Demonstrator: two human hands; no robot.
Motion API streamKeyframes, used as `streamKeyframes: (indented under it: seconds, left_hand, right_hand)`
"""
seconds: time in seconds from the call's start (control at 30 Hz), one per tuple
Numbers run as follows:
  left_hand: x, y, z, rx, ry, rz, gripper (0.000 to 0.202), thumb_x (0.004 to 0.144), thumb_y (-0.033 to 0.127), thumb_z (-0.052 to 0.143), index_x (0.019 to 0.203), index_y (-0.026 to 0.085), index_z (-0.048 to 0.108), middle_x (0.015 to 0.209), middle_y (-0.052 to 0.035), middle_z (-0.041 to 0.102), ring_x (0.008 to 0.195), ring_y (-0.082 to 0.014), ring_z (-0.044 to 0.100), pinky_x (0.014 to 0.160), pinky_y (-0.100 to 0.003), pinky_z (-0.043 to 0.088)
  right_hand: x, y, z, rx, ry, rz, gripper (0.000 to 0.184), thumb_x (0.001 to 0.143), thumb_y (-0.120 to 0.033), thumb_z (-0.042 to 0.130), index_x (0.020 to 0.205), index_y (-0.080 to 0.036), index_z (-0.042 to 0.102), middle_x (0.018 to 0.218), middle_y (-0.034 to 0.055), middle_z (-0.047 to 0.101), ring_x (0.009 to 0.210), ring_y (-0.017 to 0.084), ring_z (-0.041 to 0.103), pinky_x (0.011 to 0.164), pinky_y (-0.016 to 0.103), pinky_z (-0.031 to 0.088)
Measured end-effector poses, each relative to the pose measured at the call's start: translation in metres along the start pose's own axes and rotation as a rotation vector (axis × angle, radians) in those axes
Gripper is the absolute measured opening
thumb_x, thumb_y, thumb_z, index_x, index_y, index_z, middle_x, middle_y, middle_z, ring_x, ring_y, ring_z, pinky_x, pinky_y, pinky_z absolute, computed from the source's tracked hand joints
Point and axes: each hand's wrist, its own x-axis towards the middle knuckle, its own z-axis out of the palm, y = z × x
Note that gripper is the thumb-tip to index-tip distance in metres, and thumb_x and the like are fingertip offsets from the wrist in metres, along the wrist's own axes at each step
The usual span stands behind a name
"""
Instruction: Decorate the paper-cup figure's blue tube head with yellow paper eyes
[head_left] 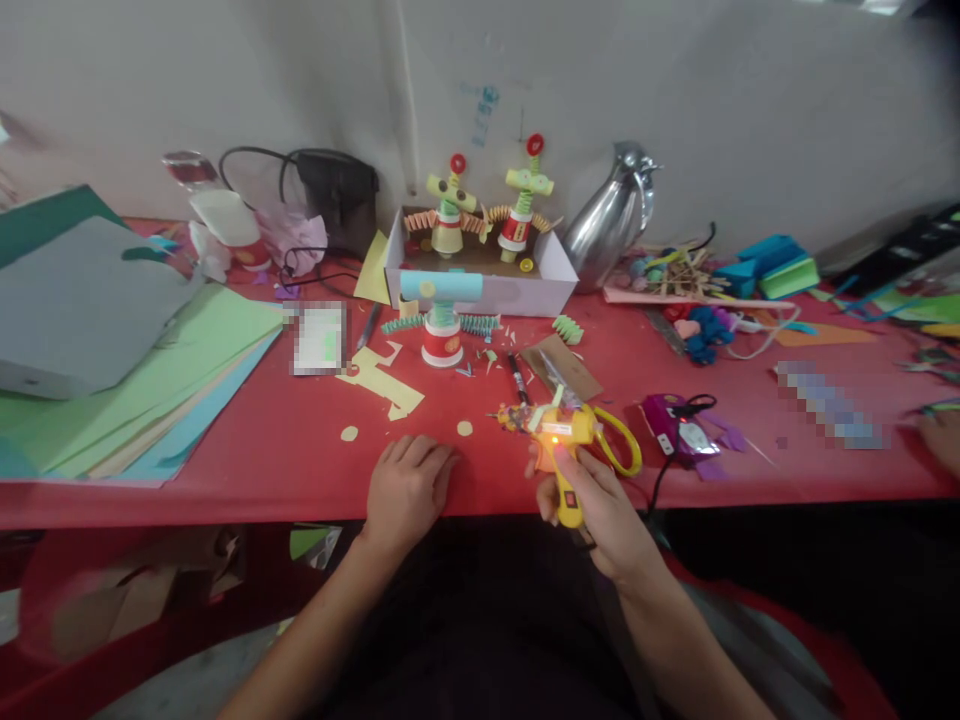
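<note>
My right hand (pixel 600 500) is wrapped around the handle of a yellow hot glue gun (pixel 574 428), whose small light glows orange. The gun's nozzle, crusted with residue, points left over the table. At the front edge, my left hand (pixel 409 485) rests palm down with curled fingers; whatever may lie under them is hidden. Small pale paper discs (pixel 465 428) lie just beyond it. Farther back stands a paper-cup figure (pixel 442 335) with a light blue tube head and folded green-blue paper arms. A cut yellow sheet (pixel 384 380) lies to its left.
Two similar figures (pixel 448 225) stand in a white box (pixel 480 293) at the back. A metal jug (pixel 611 220) is beside it. Coloured paper sheets (pixel 225 350) are stacked left. A purple device (pixel 675 428) with a black cord, a marker (pixel 517 378) and craft scraps lie right. Another person's hand (pixel 941 440) shows far right.
</note>
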Motion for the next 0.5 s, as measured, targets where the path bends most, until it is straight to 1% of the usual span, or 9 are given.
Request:
streamKeyframes:
  seconds: [0.1,0.17,0.3,0.4,0.5]
  left_hand:
    - [0.000,0.003,0.000,0.100,-0.077,0.026,0.028,0.096,0.028,0.053,0.117,0.017,0.068,0.091,-0.0090,0.068,0.083,-0.0241,0.058,0.074,-0.039,0.048]
    - [0.002,0.004,0.000,0.122,-0.114,0.024,0.032,0.097,0.032,0.051,0.122,0.019,0.066,0.092,-0.0091,0.066,0.083,-0.0241,0.058,0.074,-0.039,0.046]
    - [0.005,0.005,0.000,0.131,-0.153,0.033,0.034,0.098,0.036,0.048,0.122,0.020,0.067,0.093,-0.0094,0.064,0.083,-0.0241,0.057,0.074,-0.040,0.044]
    - [0.006,0.005,-0.001,0.139,-0.161,0.041,0.033,0.099,0.035,0.046,0.121,0.021,0.067,0.092,-0.0098,0.064,0.084,-0.0247,0.058,0.074,-0.041,0.042]
    - [0.006,0.006,-0.001,0.148,-0.171,0.043,0.033,0.099,0.035,0.045,0.120,0.021,0.067,0.091,-0.0088,0.064,0.084,-0.0244,0.057,0.074,-0.041,0.040]
  right_hand:
    - [0.004,-0.010,0.000,-0.158,-0.077,0.032,0.044,0.093,-0.062,0.052,0.083,-0.020,0.058,0.050,-0.0026,0.057,0.047,0.010,0.052,0.051,0.023,0.041]
    - [0.008,-0.019,0.001,-0.231,-0.121,0.044,0.048,0.091,-0.066,0.052,0.085,-0.019,0.058,0.050,-0.0032,0.056,0.047,0.011,0.052,0.050,0.024,0.040]
    - [0.017,-0.028,0.002,-0.289,-0.168,0.054,0.050,0.088,-0.068,0.054,0.087,-0.018,0.060,0.053,-0.0029,0.057,0.047,0.012,0.053,0.051,0.025,0.041]
    - [0.024,-0.029,0.000,-0.300,-0.177,0.066,0.048,0.089,-0.066,0.056,0.089,-0.017,0.062,0.056,-0.0024,0.059,0.047,0.011,0.054,0.052,0.026,0.041]
    - [0.029,-0.028,-0.001,-0.296,-0.193,0.091,0.048,0.089,-0.064,0.057,0.090,-0.017,0.061,0.058,-0.0027,0.060,0.045,0.010,0.052,0.050,0.025,0.040]
